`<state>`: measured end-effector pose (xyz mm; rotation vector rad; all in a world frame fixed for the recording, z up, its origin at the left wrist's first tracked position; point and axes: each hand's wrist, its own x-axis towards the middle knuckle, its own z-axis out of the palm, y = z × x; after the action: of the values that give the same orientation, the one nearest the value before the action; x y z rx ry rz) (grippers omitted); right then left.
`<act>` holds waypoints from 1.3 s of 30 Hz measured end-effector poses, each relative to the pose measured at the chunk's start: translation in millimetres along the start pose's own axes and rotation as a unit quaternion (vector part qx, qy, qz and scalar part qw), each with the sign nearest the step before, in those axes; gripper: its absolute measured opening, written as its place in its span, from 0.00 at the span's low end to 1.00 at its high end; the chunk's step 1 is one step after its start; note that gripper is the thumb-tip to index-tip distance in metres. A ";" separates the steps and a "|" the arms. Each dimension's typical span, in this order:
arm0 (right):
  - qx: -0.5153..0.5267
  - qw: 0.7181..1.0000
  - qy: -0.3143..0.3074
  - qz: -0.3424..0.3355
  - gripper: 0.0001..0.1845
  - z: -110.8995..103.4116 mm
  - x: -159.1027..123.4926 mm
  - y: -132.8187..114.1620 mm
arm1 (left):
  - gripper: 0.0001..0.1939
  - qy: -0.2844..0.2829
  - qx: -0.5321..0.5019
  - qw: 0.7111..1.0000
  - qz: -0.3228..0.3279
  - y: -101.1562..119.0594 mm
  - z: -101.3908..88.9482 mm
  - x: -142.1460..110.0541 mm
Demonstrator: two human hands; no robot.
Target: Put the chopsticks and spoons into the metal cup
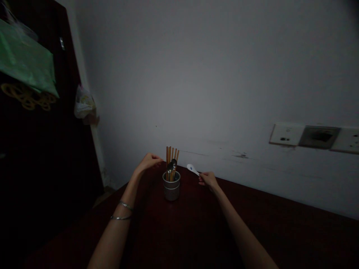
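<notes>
A white soup spoon (192, 169) with a small blue mark in its bowl is in my right hand (207, 180). My fingers are closed on its handle, and the bowl points up and left toward the wall. A grey metal cutlery holder (171, 191) stands upright on the table, left of the spoon. Several wooden chopsticks (173, 153) and dark, shiny metal spoons (171, 165) stand in it. My left hand (150, 161) hovers left of the chopsticks, apart from them. Its fingers are loosely bent with nothing visible in them. Two bangles (121, 217) circle my left forearm.
The dark red table (190, 231) meets a pale wall (196, 82) behind the holder. Sockets and a switch plate (287, 135) are on the wall at right. At left, a green cloth bag (28, 56) hangs on a dark door (42, 149), with a plastic bag (84, 102) beside it.
</notes>
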<state>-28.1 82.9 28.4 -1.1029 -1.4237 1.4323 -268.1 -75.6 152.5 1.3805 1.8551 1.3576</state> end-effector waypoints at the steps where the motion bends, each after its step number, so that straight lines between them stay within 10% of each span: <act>1: -0.004 1.000 -0.006 0.010 0.08 2.4 0.4 5.2 | 0.06 -0.002 0.012 1.000 -0.002 0.5 0.3 -0.6; 19: -0.025 0.999 -0.027 0.038 0.12 6.0 2.8 21.8 | 0.12 0.001 0.132 0.979 0.154 -1.9 33.3 6.8; 39: -0.002 1.000 0.011 -0.009 0.08 -2.4 8.1 17.5 | 0.13 0.014 0.205 0.963 0.173 -22.1 39.0 18.7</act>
<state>-27.6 90.8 10.6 -1.1033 -1.4176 1.4013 -254.1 -42.1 120.2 1.9811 2.0647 1.1875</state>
